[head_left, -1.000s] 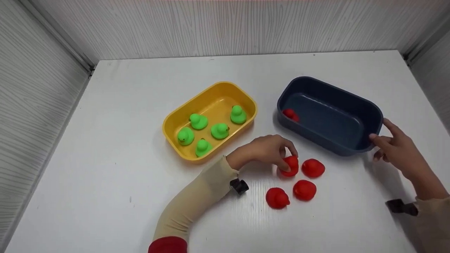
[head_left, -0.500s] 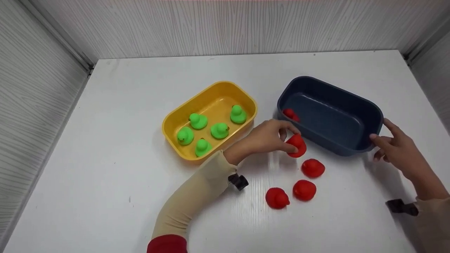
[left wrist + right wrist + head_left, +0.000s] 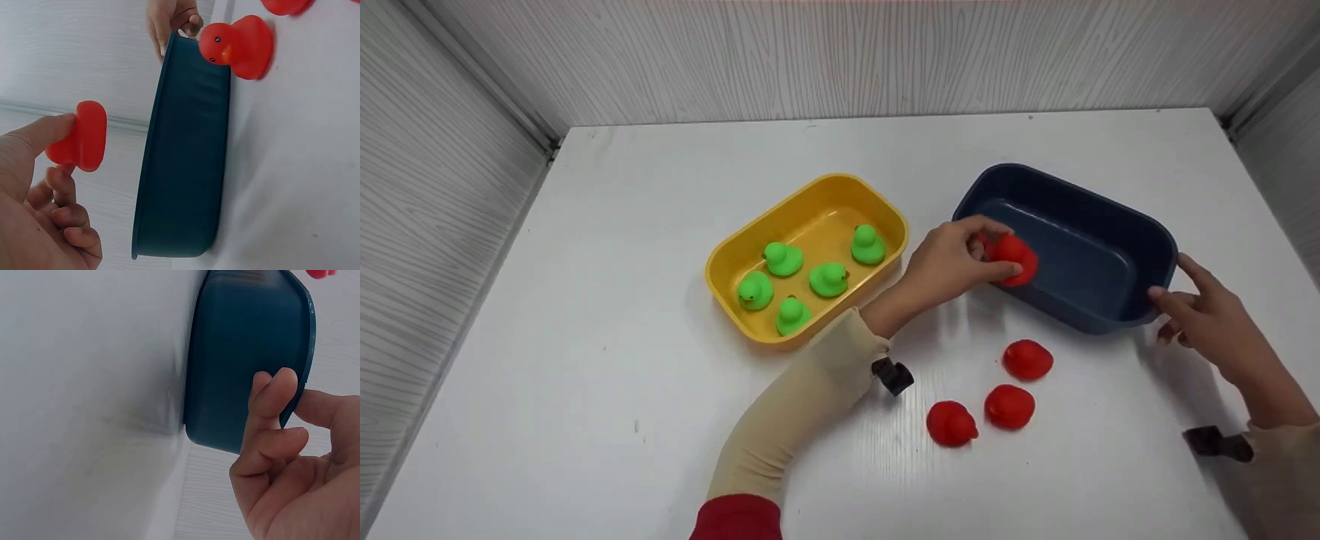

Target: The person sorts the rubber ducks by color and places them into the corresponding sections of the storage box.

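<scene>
- Duck (image 3: pixel 1015 257) (red one) pinched in left hand (image 3: pixel 949 259), around 9 o'clock on blue bin (image 3: pixel 1080 259)
- right hand (image 3: pixel 1215 319) clamped on bin's rim, 4 o'clock

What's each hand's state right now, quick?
Left hand: closed, holding a red duck between thumb and fingers.
Right hand: closed on the end rim of the blue bin.
</scene>
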A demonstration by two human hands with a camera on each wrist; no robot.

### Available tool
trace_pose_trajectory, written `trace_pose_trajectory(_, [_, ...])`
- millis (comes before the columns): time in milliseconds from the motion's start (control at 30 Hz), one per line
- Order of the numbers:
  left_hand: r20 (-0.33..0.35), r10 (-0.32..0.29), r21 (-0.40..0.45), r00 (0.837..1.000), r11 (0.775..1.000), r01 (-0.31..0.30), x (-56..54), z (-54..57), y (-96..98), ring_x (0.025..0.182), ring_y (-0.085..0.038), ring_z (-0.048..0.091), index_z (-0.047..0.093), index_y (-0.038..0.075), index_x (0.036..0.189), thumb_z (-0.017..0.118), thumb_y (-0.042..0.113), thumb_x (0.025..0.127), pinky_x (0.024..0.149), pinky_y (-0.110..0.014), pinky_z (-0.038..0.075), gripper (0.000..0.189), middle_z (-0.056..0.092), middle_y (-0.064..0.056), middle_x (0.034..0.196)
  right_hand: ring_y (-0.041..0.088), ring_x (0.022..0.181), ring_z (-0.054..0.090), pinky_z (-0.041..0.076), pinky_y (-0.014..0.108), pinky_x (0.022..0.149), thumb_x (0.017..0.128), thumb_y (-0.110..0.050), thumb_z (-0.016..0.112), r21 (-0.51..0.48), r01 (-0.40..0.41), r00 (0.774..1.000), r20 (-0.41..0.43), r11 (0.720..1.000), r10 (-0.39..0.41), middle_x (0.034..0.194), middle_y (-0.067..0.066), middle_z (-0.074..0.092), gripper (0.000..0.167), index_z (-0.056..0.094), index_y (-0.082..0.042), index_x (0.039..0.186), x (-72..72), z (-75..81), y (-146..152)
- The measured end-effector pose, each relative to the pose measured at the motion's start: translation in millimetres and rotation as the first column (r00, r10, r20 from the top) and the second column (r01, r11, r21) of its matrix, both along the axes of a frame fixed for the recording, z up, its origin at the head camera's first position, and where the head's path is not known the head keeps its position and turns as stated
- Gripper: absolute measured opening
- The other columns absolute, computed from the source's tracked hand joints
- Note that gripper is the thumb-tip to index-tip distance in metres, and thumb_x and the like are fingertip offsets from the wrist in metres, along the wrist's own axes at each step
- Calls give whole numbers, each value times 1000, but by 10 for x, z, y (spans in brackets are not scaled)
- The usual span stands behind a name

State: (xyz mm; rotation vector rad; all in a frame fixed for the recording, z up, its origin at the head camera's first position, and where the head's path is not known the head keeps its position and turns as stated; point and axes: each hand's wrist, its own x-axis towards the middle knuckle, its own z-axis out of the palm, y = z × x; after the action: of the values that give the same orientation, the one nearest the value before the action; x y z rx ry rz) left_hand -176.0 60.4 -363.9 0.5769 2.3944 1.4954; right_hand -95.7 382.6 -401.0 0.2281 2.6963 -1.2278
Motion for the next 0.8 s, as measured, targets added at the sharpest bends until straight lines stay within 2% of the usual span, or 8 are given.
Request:
trace_pose_trajectory(200, [-26,18,-32,1000,999,-19,-138,90,135,64,-9,43,65,23,119,77,34,81,55,-18,33,40,48,4,73,7,60,60,45,22,56,101,-39,44,19,5,1000,13,1000,-5,78,-32,58,79,-3,-6,155,-5,12,-7])
trace_pose_trajectory(367, [-40,41,-60,998,997,-43,-206,104,242,61,-8,44,65,24,120,76,35,82,54,-17,34,41,50,5,74,7,60,61,45,22,56,101,-38,46,-4,-3,1000,14,1000,3,80,-32,59,79,-3,-5,154,3,4,3])
trace_pose_trajectory(800, [-54,-23,-142,998,990,15,-317,44,545,68,-6,48,65,28,120,76,37,82,58,-17,36,41,60,9,85,8,58,61,42,21,56,101,-37,46,-45,-21,1000,3,999,21,81,-30,62,79,-2,-6,155,13,-4,40])
